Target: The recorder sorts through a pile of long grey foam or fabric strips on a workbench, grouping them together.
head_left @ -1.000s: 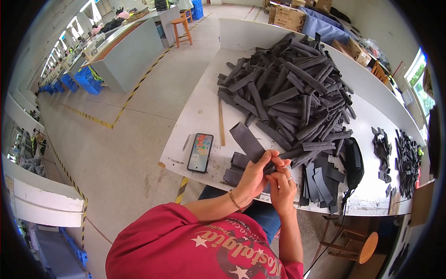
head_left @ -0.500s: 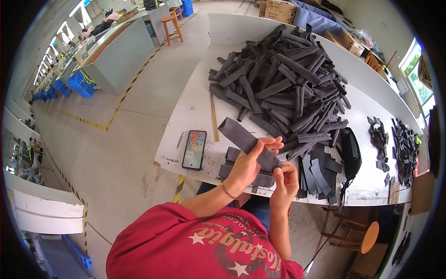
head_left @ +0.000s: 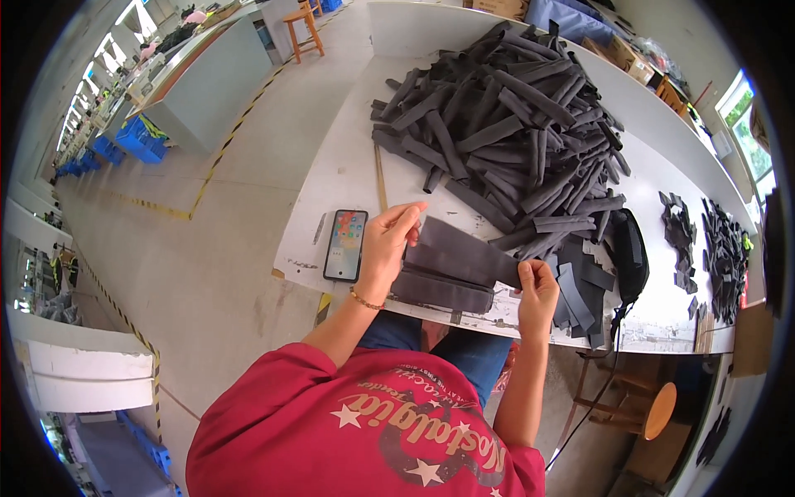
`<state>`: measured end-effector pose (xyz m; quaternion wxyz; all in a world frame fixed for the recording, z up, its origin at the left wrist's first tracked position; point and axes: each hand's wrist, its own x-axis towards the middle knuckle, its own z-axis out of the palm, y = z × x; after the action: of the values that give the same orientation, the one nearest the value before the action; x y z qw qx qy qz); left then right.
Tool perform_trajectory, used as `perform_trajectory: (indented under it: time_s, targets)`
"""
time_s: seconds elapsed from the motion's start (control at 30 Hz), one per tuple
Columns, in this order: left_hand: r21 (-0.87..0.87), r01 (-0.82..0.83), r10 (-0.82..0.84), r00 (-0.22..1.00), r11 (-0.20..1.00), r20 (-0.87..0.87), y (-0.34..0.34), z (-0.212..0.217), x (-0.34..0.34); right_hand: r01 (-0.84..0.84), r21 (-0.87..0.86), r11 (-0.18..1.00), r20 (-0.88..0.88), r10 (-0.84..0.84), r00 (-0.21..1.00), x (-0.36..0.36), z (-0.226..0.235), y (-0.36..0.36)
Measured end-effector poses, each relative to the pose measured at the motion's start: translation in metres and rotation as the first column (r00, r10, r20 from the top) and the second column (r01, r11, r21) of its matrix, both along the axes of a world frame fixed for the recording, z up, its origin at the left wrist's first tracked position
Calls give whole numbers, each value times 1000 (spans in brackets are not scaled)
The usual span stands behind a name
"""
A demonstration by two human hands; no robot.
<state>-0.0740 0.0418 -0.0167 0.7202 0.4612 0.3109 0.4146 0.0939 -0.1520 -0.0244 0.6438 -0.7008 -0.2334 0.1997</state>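
Observation:
A dark grey fabric strip [head_left: 465,251] is stretched flat between my hands, above the table's front edge. The fingers of my left hand [head_left: 389,248] are closed at its left end; they partly hide the grip. My right hand [head_left: 538,296] pinches the right end between thumb and fingers. Just below the strip, folded dark fabric pieces [head_left: 439,291] lie at the edge, partly covered by it. Beyond my hands rises a big heap of dark grey fabric tubes [head_left: 505,141]. A smartphone [head_left: 345,246] with a lit screen lies left of my left hand.
Flat dark strips [head_left: 573,302] and a black pouch [head_left: 629,257] with a cord lie right of my right hand. A wooden stick [head_left: 380,178] lies behind the phone. More dark pieces [head_left: 722,261] are at the far right. A wooden stool [head_left: 660,412] stands below the table at right.
My hands have moved apart, the left one leftward, the right one rightward. The strip has gone from slanting up in my hands to lying nearly level over the folded pieces.

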Motion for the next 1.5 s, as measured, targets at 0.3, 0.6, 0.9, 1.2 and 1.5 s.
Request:
perform_trajectory:
  time_s: [0.3,0.6,0.9,1.2,1.5]
  targets:
    - [162,-165,195,962,973,-193,47,-41,-19,-110,-113,987,-74,102,992,6,-40,7]
    - [70,-150,165,930,986,-330,146,-90,80,276,-272,922,474,-121,872,26,-57,-21]
    - [123,-62,122,809,990,-575,142,-71,177,484,-381,788,719,-76,691,93,-58,-77]
    - [-4,-114,102,904,994,-416,158,-85,179,642,-728,242,639,580,506,108,-89,-81]
    - [-273,-40,3,991,961,-136,124,-80,108,377,-822,426,569,607,554,117,-68,-95]
